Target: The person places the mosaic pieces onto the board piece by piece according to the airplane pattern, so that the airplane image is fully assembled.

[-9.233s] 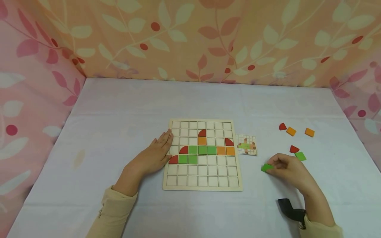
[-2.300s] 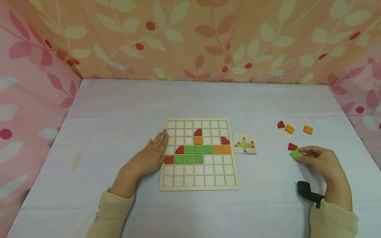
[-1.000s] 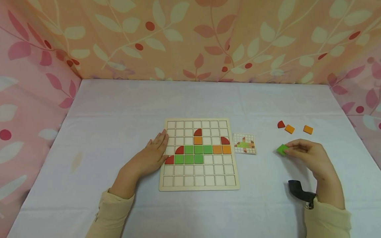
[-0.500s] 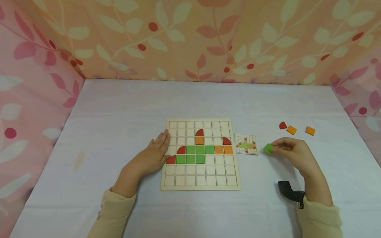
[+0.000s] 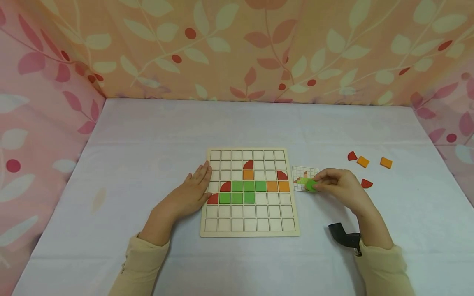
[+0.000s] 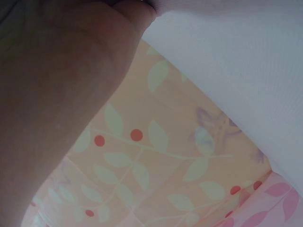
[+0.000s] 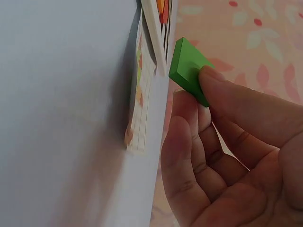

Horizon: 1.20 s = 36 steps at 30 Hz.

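Observation:
My right hand (image 5: pixel 342 189) pinches a green square tile (image 7: pixel 189 68) between thumb and fingers, above a small pattern card (image 5: pixel 299 188) beside the board; tile and fingers cover the card's right part. At the left edge of the wooden grid board (image 5: pixel 249 234) lies my left hand (image 5: pixel 187 193), fingers extended along the rim. The board's cells hold several green squares (image 5: pixel 249 186), several red quarter-circle tiles (image 5: pixel 282 176) and three orange squares (image 5: pixel 248 175). In the left wrist view the left hand (image 6: pixel 71 71) is dark, its fingertips out of frame.
Right of the card, loose on the white tablecloth (image 5: pixel 148 131), lie two orange squares (image 5: pixel 386 163) and two red quarter-circles (image 5: pixel 366 183). A black strap-like piece (image 5: pixel 342 236) sticks out from the right cuff. Floral curtains (image 5: pixel 229 49) border the table's back and sides.
A green tile has been added to the board's lower coloured row. My right hand then picked up another green square from beside a red quarter-circle and carried it left over the card.

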Motion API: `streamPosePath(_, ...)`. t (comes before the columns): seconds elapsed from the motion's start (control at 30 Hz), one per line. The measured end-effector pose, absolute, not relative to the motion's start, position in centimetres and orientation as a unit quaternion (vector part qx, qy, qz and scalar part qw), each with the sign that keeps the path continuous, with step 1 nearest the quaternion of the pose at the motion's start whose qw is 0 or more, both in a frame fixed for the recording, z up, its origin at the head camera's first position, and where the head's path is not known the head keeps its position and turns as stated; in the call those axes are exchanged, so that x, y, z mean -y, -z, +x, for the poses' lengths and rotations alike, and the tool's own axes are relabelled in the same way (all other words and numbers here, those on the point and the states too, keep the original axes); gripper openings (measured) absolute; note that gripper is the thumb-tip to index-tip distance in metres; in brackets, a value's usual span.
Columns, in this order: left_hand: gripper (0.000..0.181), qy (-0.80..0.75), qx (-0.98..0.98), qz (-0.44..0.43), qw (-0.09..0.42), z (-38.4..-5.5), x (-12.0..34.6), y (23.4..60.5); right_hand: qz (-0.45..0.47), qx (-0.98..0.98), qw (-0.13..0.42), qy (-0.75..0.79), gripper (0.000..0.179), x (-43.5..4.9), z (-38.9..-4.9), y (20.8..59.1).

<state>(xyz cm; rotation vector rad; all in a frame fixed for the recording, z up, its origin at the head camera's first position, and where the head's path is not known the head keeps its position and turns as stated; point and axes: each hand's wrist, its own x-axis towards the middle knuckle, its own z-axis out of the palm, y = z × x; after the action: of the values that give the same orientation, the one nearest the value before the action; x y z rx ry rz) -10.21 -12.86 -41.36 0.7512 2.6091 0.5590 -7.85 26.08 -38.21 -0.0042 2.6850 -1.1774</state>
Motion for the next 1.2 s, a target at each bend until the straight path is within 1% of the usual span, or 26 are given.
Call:
streamPosePath(0.2, 0.069, -0.198, -0.925, 0.268, 0.183, -10.2, 12.9, 41.4, -0.028, -0.905, 0.121, 0.407, 0.016, -24.3, -8.2, 38.4)
streamPosePath(0.33, 0.069, -0.195, -0.925, 0.265, 0.191, -10.3, 12.9, 41.4, -0.054, -0.897, 0.134, 0.418, 0.01, -23.1, -8.6, 38.9)
streamPosePath(0.7, 0.069, -0.191, -0.925, 0.263, 0.195, -10.3, 12.9, 41.2, -0.116, -0.877, 0.167, 0.435, 0.009, -19.7, -9.2, 38.9)
streamPosePath(1.2, 0.069, -0.196, -0.924, 0.263, 0.194, -10.2, 12.8, 41.1, -0.176, -0.881, 0.18, 0.401, 0.007, -16.8, -9.9, 39.2)
